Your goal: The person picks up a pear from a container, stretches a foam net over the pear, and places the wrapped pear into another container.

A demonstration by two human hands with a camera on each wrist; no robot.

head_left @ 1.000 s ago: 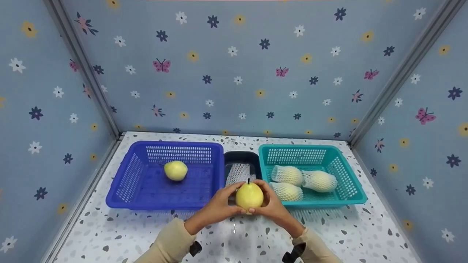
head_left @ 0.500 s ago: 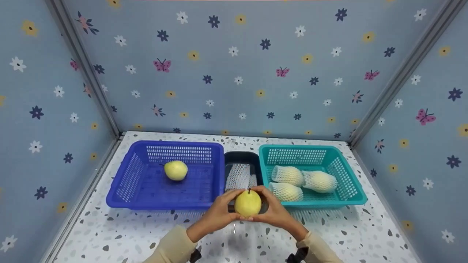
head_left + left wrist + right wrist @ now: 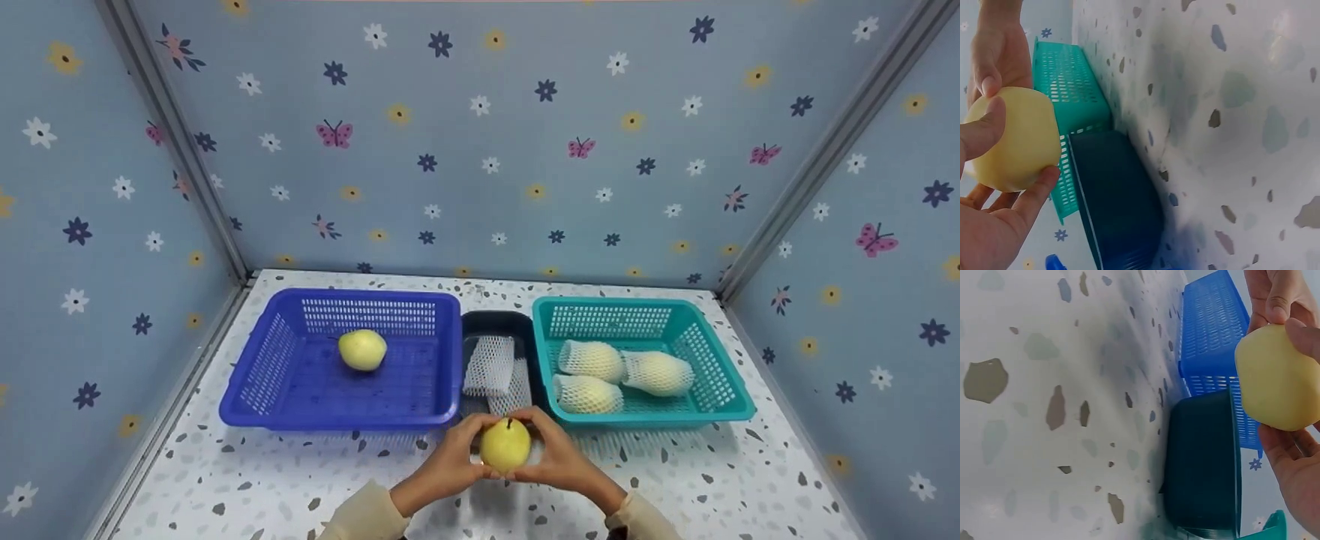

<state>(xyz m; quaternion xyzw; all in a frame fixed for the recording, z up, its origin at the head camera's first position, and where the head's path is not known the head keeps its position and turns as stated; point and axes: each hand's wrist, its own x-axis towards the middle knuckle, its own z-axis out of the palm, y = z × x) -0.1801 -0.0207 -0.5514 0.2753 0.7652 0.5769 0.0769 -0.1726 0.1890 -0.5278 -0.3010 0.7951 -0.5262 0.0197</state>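
A yellow pear (image 3: 505, 445) with a dark stem is held between both hands, in front of the dark tray. My left hand (image 3: 451, 466) grips its left side and my right hand (image 3: 559, 461) its right side, thumbs toward me. Both wrist views show the pear (image 3: 1019, 140) raised above the table, fingers curved round it. Behind the hands, the dark tray (image 3: 497, 321) holds white foam net sleeves (image 3: 491, 365). Another pear (image 3: 362, 350), bare, lies in the blue basket (image 3: 322, 409) on the left. Several pears in foam nets (image 3: 656, 373) lie in the teal basket (image 3: 675, 415) on the right.
The speckled white table (image 3: 300, 480) extends in front of the baskets toward me. Flower-patterned panels (image 3: 480, 150) enclose the back and both sides, with grey metal posts (image 3: 832, 150) at the corners.
Both hands have drawn the pear toward me and away from the dark tray, so more of the foam net sleeves shows. The baskets and their pears stay put.
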